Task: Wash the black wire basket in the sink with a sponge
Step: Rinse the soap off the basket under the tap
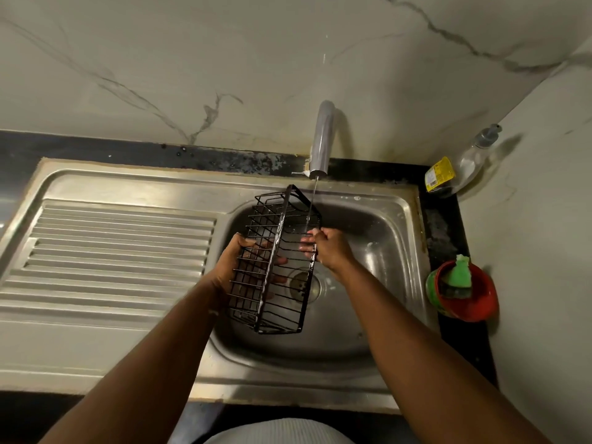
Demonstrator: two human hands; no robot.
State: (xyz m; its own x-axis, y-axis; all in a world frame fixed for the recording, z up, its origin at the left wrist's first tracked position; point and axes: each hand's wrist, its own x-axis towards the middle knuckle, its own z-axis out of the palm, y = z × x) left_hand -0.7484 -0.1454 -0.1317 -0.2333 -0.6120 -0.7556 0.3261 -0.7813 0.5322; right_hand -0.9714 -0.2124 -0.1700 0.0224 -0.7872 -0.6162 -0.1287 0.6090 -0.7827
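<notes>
While the tap [322, 139] runs a thin stream of water [310, 209], the steel sink [384, 200] fills most of the view, its ribbed draining board [112, 251] at 9 o'clock and the basin [378, 251] at centre. The black wire basket [273, 261] is held up over the basin, above the drain [304, 285]. Its long axis runs from 12 o'clock, just under the tap, down to 6 o'clock, the far end leaning a little toward 1. The left hand [234, 261] has a clenched grip on the basket's 9 o'clock long side, fingers curled in under the wires; the right hand [326, 248] pinches the 3 o'clock rim where the water lands. Neither hand holds the sponge [459, 272]: it stands in a red bowl [474, 299] on the dark bench [448, 225] at 3 o'clock, well apart from the basket, and the right hand is the nearer one, so I judge that hand would have to let go and reach that way. The left fingers show only through the wires, the sponge's lower part is sunk in the bowl, and whether any soap is on the basket is too hard to tell.
</notes>
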